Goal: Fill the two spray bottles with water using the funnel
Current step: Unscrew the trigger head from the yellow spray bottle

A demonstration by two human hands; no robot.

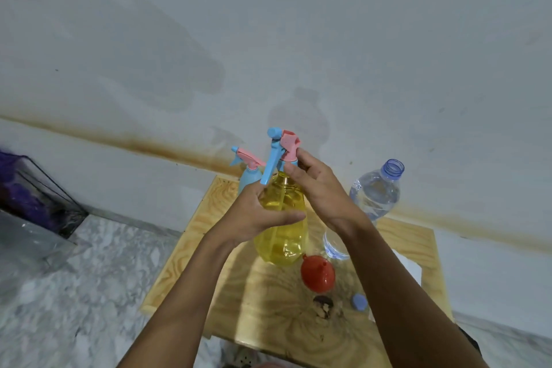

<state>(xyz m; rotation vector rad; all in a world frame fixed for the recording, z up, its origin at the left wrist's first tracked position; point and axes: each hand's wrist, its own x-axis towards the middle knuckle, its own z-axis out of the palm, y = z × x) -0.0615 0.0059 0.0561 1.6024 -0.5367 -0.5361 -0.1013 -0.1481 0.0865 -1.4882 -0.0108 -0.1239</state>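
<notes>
Centre frame: left hand (257, 213) grips translucent yellow plastic spray bottle (283, 237), right hand (319, 188) pinches its pink-blue trigger head (287, 145); I judge unscrewing, red funnel (318, 274) next.

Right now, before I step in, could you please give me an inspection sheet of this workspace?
Surface: wooden table, with a dark stain near its front.
Job's things: yellow spray bottle held in both hands, its spray head on; blue spray bottle behind it, head on; red funnel lying on the table; water bottle uncapped, water inside.
Clutter: blue cap loose on the table; white object at the right edge, unidentifiable.
Grippers: left hand grips the yellow bottle's body; right hand holds the spray head's collar.
Cables: nothing seen.
Surroundings: stained wall; marble floor; dark wire-framed box at left.
</notes>
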